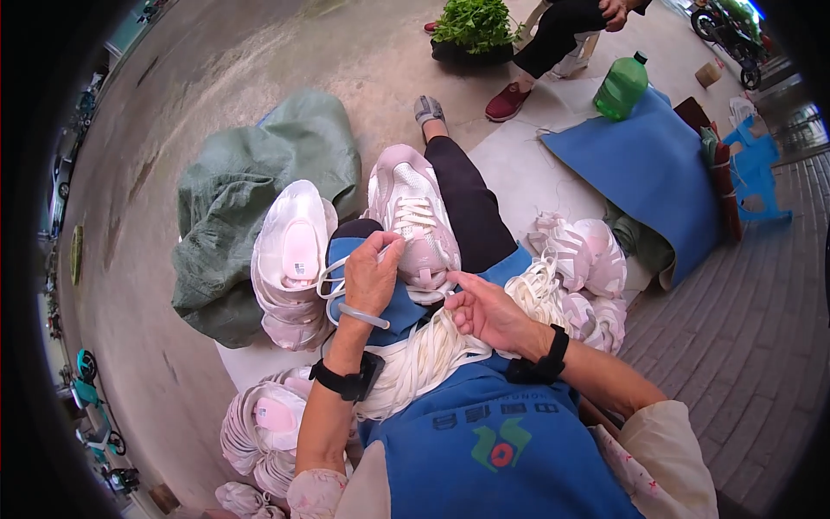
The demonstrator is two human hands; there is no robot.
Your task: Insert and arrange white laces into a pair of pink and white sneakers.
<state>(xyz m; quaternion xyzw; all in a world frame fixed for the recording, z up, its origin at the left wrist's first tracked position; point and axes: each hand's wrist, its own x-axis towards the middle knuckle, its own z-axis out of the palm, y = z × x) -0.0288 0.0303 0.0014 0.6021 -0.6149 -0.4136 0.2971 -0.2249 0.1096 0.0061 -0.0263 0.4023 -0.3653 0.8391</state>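
A pale pink and white sneaker (406,195) rests on my lap, toe pointing away, with white lace crossing its upper part. My left hand (372,272) is closed in a pinch at the sneaker's left side on a white shoelace (324,281), which loops out to the left. My right hand (491,313) is at the sneaker's near end, index finger reaching the tongue area and the other fingers curled; what it pinches, if anything, is too small to make out. A thick bundle of cream shoelaces (424,363) lies across my blue apron (519,432).
Stacked pink sneakers (294,259) stand to the left, more sneakers (268,424) nearer, others (588,268) at right. Beyond are a green sack (259,182), a blue sheet (648,164), a green bottle (621,86), a blue stool (755,173), leafy greens (475,24) and a seated person (562,39).
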